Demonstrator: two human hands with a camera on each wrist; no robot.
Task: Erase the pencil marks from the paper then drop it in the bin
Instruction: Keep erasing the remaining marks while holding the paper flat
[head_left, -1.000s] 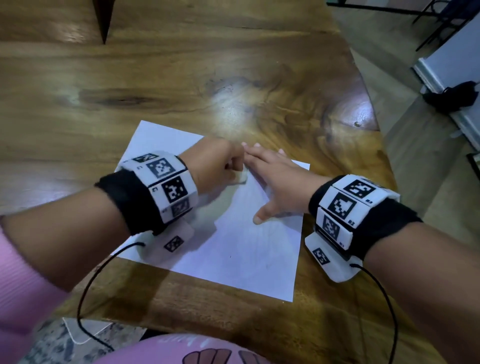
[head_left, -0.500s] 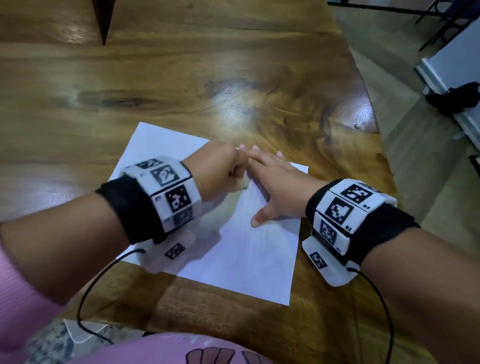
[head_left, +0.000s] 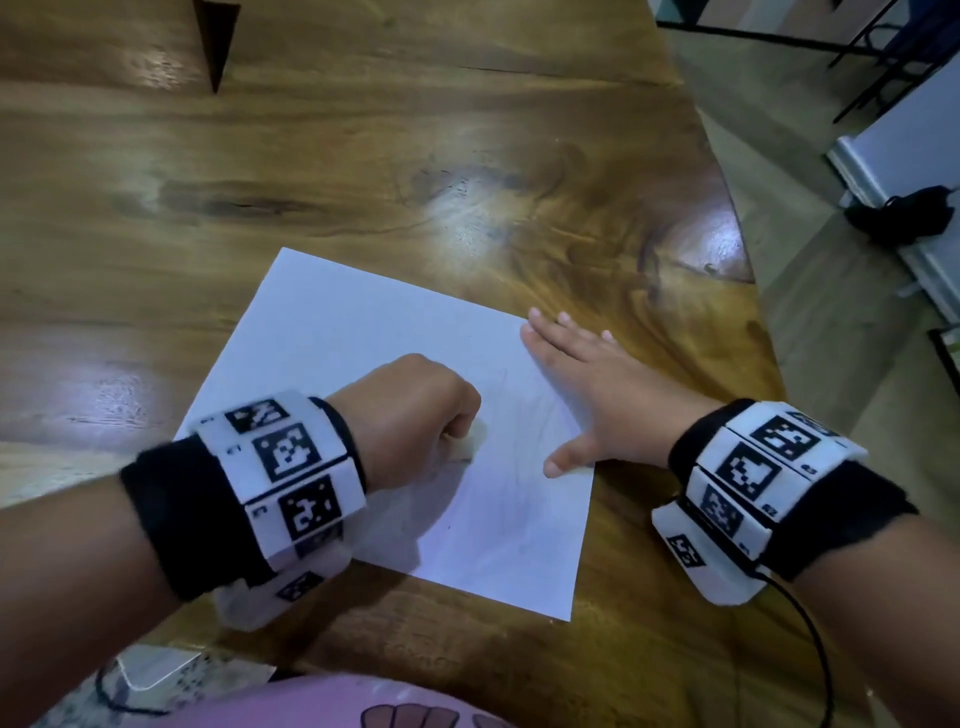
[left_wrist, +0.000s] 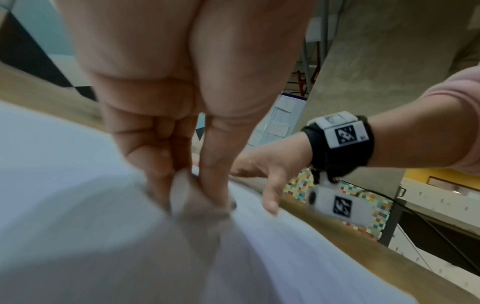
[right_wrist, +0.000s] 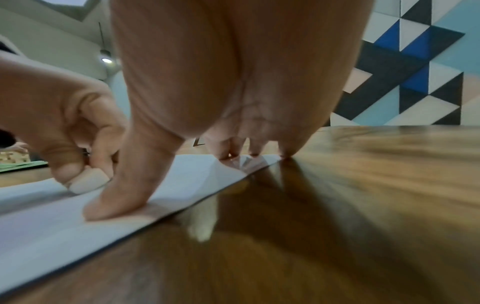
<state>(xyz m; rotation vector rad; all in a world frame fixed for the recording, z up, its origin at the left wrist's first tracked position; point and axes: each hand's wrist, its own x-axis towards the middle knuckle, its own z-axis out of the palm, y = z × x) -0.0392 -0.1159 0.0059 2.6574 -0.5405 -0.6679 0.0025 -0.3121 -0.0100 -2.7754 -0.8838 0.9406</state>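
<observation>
Fingers of the left hand (head_left: 410, 410) curl tightly round a small white rubber eraser (right_wrist: 87, 182), pressing it to the white paper sheet (head_left: 363, 332) lying on the glossy wooden table (head_left: 363, 130). The right hand (head_left: 597, 384) lies flat, fingers straight, pinning the sheet's right edge. Short, light strokes away from that hand should avoid creasing.
</observation>
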